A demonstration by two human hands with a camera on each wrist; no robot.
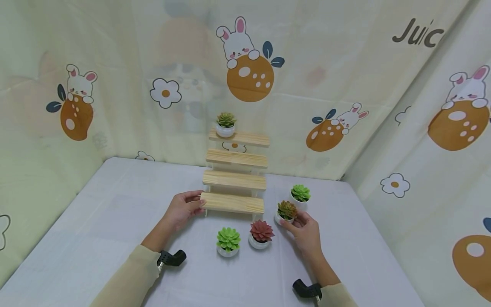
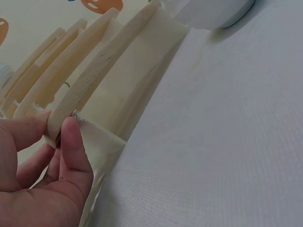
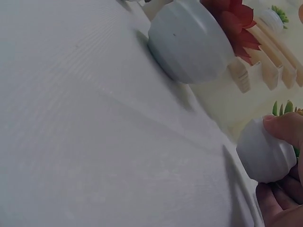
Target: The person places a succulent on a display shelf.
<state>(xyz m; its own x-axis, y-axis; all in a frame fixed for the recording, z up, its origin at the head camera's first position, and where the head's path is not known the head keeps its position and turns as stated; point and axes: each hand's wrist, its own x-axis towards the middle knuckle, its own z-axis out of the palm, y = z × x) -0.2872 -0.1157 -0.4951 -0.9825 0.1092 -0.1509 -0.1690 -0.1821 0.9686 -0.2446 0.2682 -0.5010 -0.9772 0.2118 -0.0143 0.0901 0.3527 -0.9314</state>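
Observation:
A wooden tiered stand (image 1: 234, 180) with several steps rises at the middle of the table. My left hand (image 1: 185, 209) pinches the left end of its lowest step; in the left wrist view, thumb and fingers close on the board's edge (image 2: 61, 118). To the right of the stand, my right hand (image 1: 307, 233) grips the white pot of a brownish-orange succulent (image 1: 287, 210). The right wrist view has this pot (image 3: 265, 151) between thumb and fingers, seemingly tilted. Nearby stands a red succulent (image 1: 261, 231) in a white pot.
A green succulent (image 1: 228, 239) sits in front of the stand, and another green succulent (image 1: 300, 194) behind the right hand's pot. On the top step rests a darker green succulent (image 1: 226, 120). A printed curtain (image 1: 184, 140) hangs behind the white-covered table (image 1: 126, 204).

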